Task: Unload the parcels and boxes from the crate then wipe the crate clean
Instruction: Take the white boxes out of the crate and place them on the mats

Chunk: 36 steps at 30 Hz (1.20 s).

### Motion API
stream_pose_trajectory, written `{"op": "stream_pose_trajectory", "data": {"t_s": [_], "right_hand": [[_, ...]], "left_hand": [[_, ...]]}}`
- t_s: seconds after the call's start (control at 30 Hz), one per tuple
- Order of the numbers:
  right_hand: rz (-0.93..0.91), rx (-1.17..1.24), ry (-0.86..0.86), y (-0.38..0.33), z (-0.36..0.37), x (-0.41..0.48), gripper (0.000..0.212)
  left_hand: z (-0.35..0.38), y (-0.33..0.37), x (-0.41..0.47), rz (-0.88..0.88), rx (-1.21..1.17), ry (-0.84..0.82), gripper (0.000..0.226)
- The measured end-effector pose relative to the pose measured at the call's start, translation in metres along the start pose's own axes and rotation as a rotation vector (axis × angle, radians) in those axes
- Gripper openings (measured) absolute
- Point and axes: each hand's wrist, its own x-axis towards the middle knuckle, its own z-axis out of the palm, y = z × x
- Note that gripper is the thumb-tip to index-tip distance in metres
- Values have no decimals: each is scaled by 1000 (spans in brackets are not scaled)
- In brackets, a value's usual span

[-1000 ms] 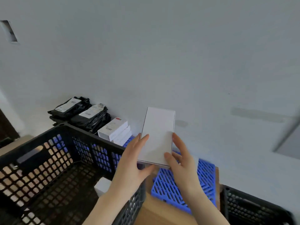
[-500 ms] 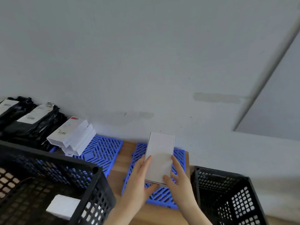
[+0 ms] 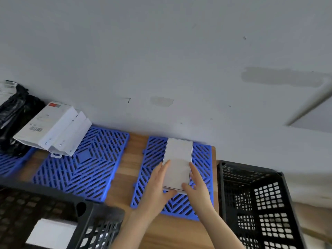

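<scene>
Nearest to you, the black crate (image 3: 100,223) at lower left holds one white box (image 3: 52,234). Just beyond, your left hand (image 3: 154,191) and right hand (image 3: 197,189) grip a flat white carton (image 3: 177,159) by its near end, over the right blue mat (image 3: 203,159). Farther back, a stack of white boxes (image 3: 52,126) lies on the left blue mat (image 3: 100,159), with black parcels (image 3: 14,112) beside it.

Seen from one head-worn camera, close above the table (image 3: 129,159), facing forward and down toward the far wall (image 3: 161,60).
</scene>
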Motion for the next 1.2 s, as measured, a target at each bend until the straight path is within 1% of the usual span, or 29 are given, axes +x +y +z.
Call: {"op": "stream_pose_trajectory", "data": {"t_s": [0.13,0.4,0.57,0.63,0.73,0.8,0.87,0.97,1.07,1.13,1.2], "right_hand": [[35,0,18,5,5,13,71],[-11,-25,27,7,1,28,68],[-68,-92,83,-2,-3,18,63],[-114,-89,117,-9,-7,6,60],[-179,-43,170,-26,-13,-19,52],[-228,70,190,-43,-14,-38,43],[-336,153,178,-65,-8,-59,36],[-515,171,106,-97,14,-91,32],[-681,128,0,-119,44,-127,32],[-745,75,-51,-126,66,-148,32],[-759,37,-95,-128,88,-165,34]], "left_hand": [[7,-8,11,-8,14,-28,87],[11,-4,26,17,63,-44,83],[5,14,27,-51,128,-110,90],[-6,26,24,-76,129,-103,87],[-35,50,13,-15,160,-66,75],[-64,70,-5,63,181,-29,66],[-98,86,-31,143,208,48,59],[-147,99,-81,236,236,164,52],[-185,95,-131,261,265,273,47],[-203,83,-159,267,294,349,45],[-219,67,-181,277,322,374,45]]}}
